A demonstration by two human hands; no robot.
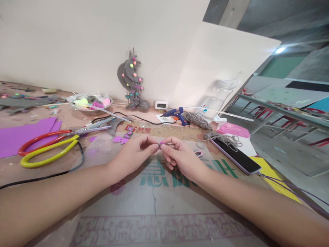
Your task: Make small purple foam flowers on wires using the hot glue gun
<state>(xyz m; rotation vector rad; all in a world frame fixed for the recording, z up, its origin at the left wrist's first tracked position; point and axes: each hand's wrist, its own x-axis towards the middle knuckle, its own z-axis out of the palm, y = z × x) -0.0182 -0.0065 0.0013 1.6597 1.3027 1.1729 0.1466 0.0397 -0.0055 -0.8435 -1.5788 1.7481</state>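
Note:
My left hand and my right hand meet over the printed cardboard sheet, fingertips nearly touching. Thumb and forefinger of each are pinched on one small grey-and-purple piece; most of it is hidden by the fingers, so its kind is unclear. Just beyond my left hand lie purple flower-shaped cutouts and a few small grey-and-purple pieces. Close by my right hand, a small pink-edged tool rests on the cardboard, partly covered.
Scissors with red and yellow handles lie left, near purple sheets. Behind stand a bowl of pompoms, a decorated grey moon ornament, a clock, a blue glue gun and grey yarn. A phone lies right.

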